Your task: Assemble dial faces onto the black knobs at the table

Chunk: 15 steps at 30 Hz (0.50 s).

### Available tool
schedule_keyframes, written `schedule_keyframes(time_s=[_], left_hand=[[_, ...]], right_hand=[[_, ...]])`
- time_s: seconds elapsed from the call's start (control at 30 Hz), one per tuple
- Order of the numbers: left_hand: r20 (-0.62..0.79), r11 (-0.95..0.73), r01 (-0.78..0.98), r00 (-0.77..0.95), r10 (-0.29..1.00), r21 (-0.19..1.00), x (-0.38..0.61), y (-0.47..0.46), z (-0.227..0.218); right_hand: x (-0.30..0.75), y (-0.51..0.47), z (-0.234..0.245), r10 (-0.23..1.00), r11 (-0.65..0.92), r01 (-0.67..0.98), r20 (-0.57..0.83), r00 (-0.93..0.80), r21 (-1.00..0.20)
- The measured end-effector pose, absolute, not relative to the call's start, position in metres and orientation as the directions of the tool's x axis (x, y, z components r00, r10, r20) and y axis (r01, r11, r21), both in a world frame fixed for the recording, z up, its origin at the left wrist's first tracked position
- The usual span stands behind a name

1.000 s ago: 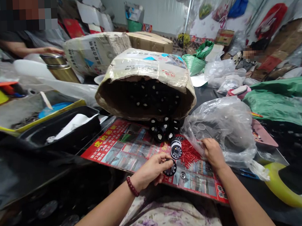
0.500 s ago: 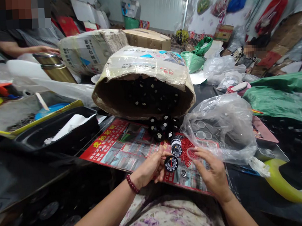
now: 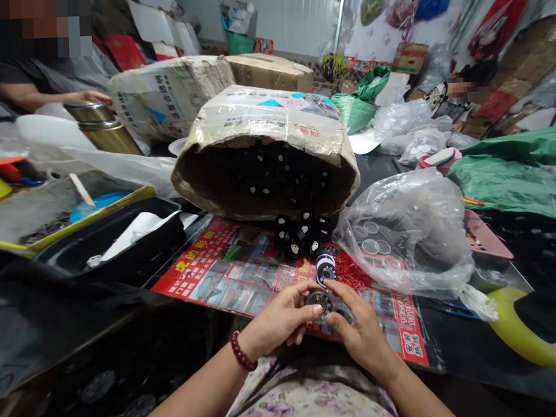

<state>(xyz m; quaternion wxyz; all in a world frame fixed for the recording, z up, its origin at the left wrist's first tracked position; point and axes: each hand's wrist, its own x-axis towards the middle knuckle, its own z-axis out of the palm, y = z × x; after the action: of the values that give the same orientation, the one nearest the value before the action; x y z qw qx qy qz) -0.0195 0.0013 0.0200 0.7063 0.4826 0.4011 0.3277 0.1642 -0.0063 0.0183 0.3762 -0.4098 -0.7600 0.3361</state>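
Note:
A black round dial gauge (image 3: 317,300) with pale markings is gripped by my left hand (image 3: 280,316), thumb over its front rim. From the other side my right hand (image 3: 364,331) reaches in, thumb and fingers at the gauge's right edge. A clear round cover, faint between the hands, appears to lie against the gauge face; its exact seating is hard to see. Just beyond stands a short stack of printed dial discs (image 3: 325,269). Beside it lies a heap of small red pointers (image 3: 352,274). Several black round cases (image 3: 302,235) are piled behind.
A battered carton (image 3: 264,114) lies on its side, its mouth facing me, with more black cases inside. A clear bag (image 3: 412,227) of transparent rings is at right, near a yellow tape roll (image 3: 514,339). Black tray (image 3: 123,240) at left; a person (image 3: 46,77) sits beyond.
My right hand has moved left with the clear cover and now meets the gauge in my left hand. The left thumb has come over the gauge's rim.

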Motion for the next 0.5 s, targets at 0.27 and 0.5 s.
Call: schedule_keyframes(time_s=[0.27, 0.5], left_hand=[[0.019, -0.021, 0.003, 0.361, 0.932, 1.0, -0.004, -0.013, 0.025], [0.09, -0.136, 0.145, 0.291, 0.953, 0.98, -0.007, -0.017, 0.018]], right_hand=[[0.159, -0.01, 0.024, 0.957, 0.001, 0.008, -0.001, -0.289, -1.0], [0.154, -0.009, 0.019, 0.956, -0.049, -0.031, -0.037, -0.293, -0.998]])
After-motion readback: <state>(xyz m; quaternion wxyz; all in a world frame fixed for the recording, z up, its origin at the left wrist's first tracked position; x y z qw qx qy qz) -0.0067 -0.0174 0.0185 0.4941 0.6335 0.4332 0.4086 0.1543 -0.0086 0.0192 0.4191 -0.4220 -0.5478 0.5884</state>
